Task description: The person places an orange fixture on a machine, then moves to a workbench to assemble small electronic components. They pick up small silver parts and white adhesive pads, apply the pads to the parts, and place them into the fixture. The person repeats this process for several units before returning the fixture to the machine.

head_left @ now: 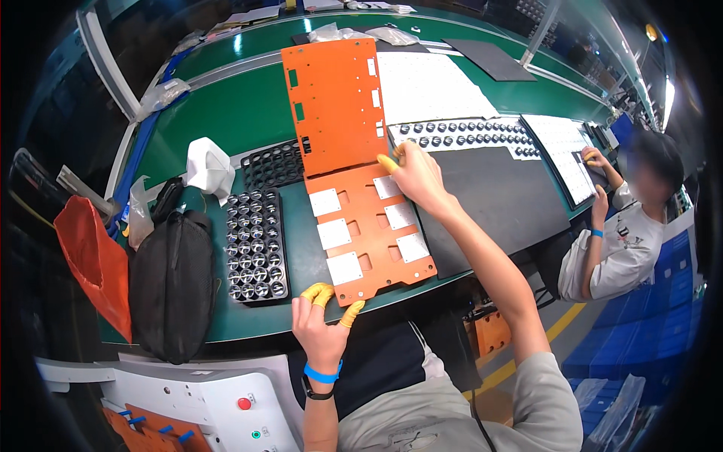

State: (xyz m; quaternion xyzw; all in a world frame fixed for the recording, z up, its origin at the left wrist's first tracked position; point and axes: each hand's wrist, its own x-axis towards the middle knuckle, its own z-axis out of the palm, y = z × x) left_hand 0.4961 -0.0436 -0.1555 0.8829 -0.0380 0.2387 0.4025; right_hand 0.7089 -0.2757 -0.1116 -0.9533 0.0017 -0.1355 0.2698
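Orange fixture (370,226) (6 white plates (333,233) on it) is near parted left fingers (352,313); right fingers (387,163), can't tell.

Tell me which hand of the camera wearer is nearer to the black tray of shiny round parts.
Left. The left hand is just off the near right corner of the black tray; the right hand is across the orange fixture, at its right side.

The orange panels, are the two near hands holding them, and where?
It can't be told for sure. The right hand is at the right edge, where the orange panels meet; the left hand is by the near-left corner.
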